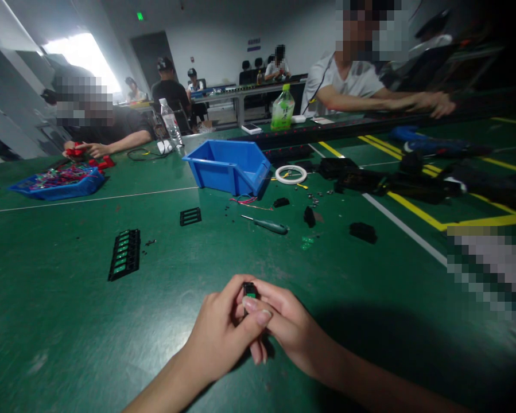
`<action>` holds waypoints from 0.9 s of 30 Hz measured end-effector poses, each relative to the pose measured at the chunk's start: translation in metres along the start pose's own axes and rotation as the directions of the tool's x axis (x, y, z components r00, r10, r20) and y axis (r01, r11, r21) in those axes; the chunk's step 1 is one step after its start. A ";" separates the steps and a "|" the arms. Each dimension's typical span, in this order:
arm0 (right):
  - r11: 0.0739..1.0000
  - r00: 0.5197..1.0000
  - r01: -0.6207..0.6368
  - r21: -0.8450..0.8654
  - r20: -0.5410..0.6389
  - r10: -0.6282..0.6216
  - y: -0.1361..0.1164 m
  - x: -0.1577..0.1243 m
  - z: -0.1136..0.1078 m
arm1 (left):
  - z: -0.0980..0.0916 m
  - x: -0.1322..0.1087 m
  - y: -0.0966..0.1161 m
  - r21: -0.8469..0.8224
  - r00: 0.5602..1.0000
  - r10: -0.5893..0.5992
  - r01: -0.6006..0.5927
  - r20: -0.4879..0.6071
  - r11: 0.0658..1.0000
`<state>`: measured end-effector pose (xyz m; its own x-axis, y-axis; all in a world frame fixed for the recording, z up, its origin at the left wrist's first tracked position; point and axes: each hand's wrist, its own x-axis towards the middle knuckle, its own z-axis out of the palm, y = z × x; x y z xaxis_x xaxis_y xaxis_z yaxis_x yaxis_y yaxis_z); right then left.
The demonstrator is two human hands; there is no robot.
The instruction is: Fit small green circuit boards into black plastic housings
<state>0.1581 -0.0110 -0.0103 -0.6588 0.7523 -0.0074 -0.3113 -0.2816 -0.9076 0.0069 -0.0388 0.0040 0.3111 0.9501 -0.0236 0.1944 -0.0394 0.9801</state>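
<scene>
Low in the middle of the head view, my left hand (218, 324) and my right hand (290, 321) meet around a small black part with a green piece (249, 289). Both thumbs press on it, and the fingers hide most of its body, so its exact kind does not show. Beyond my hands lies a screwdriver (270, 226) with a dark green handle. To the left a black slotted frame with green pieces (125, 253) rests on the table, and a smaller black slotted frame (190, 216) lies farther back.
A blue open bin (227, 166) stands at mid-table, beside a white ring (291, 174). Black parts (363, 232) and tiny screws lie to the right. A blue tray of wires (62, 183) sits far left. Across the green table (68, 315) people sit working, near a green bottle (282, 109).
</scene>
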 end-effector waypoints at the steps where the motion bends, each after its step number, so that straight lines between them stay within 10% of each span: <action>1: 1.000 1.000 0.002 0.003 0.002 -0.002 0.000 0.000 0.000 | 0.000 0.000 0.000 0.001 1.000 0.000 0.000 0.000 1.000; 27: 1.000 1.000 0.007 0.016 0.004 -0.007 0.002 -0.001 -0.001 | 0.000 0.000 -0.006 -0.021 1.000 0.011 -0.011 0.004 1.000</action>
<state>0.1584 -0.0118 -0.0123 -0.6594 0.7518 0.0002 -0.3268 -0.2864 -0.9006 0.0061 -0.0389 -0.0019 0.3174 0.9482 -0.0135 0.1717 -0.0435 0.9842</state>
